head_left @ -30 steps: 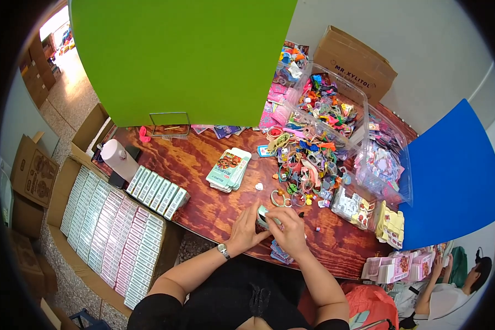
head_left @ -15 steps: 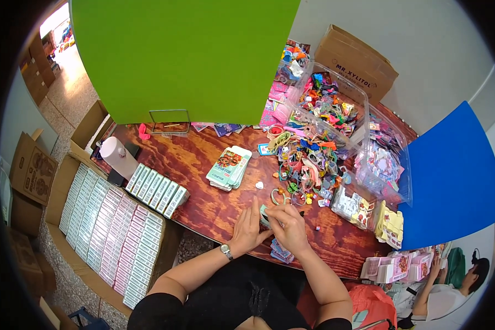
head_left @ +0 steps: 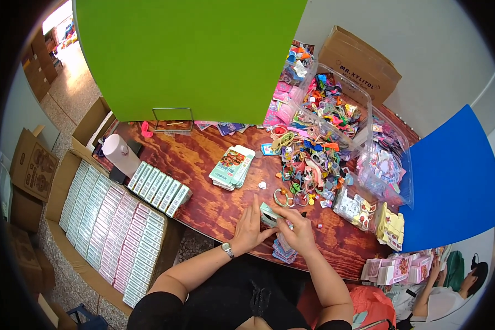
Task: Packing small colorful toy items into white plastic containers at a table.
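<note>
A small pale-green carton [head_left: 269, 215] stands between my hands near the table's front edge, its dark opening showing at the top. My left hand [head_left: 248, 227] lies along its left side with fingers straight and thumb toward its base, steadying it. On the other side my right hand [head_left: 297, 230] is closed with fingers and thumb on the carton's right edge. Whether a small item is also pinched there is hidden. Just below the right hand lies a small stack of cards [head_left: 284, 251]. Ahead, flat pale-green cartons [head_left: 232, 168] are piled, with a white heart-shaped piece [head_left: 262, 185] beside them.
Loose hair ties and trinkets [head_left: 313, 168] heap at the right, before clear plastic bins [head_left: 371, 132]. Filled cartons [head_left: 158, 187] line the left edge, near a pink tumbler [head_left: 120, 154]. A large cardboard box [head_left: 78, 258] of packed cartons stands left. Another person [head_left: 451, 297] sits far right.
The carton's dark opening now shows more plainly. My right hand has shifted slightly right and down, its fingers now at the carton's right edge. My left hand stays nearly in place.
</note>
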`<state>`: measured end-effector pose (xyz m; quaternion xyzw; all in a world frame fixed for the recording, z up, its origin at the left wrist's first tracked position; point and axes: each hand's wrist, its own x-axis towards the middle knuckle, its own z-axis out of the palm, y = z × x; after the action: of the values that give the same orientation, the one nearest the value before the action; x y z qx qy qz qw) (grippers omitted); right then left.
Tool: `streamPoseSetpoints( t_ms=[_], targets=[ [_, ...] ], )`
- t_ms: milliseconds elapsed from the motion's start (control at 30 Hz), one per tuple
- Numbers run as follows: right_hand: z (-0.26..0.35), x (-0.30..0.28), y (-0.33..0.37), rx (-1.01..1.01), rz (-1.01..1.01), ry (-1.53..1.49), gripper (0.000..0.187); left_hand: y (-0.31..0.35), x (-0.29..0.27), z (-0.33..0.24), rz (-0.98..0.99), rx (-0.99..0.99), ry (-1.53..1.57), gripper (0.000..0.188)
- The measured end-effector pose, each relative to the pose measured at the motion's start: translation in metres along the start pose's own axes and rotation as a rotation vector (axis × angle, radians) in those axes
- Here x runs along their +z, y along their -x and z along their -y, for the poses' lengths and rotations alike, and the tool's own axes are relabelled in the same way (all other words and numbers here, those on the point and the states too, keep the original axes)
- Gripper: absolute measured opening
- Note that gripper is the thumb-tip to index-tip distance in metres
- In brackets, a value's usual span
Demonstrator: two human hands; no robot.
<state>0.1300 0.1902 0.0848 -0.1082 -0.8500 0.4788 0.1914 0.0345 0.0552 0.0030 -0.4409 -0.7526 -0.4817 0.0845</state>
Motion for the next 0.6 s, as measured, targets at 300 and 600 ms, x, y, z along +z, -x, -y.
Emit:
streamPoseSetpoints(
  t_ms=[300,600],
  targets=[
    [0.000,0.014,0.011,-0.066,-0.181,0.237,0.029,0.001,0.002,-0.005,0.045,0.002,-0.072,0.119],
    [0.008,0.025,0.022,-0.079,-0.227,0.257,0.037,0.003,0.004,-0.009,0.014,-0.011,-0.060,0.116]
  ],
)
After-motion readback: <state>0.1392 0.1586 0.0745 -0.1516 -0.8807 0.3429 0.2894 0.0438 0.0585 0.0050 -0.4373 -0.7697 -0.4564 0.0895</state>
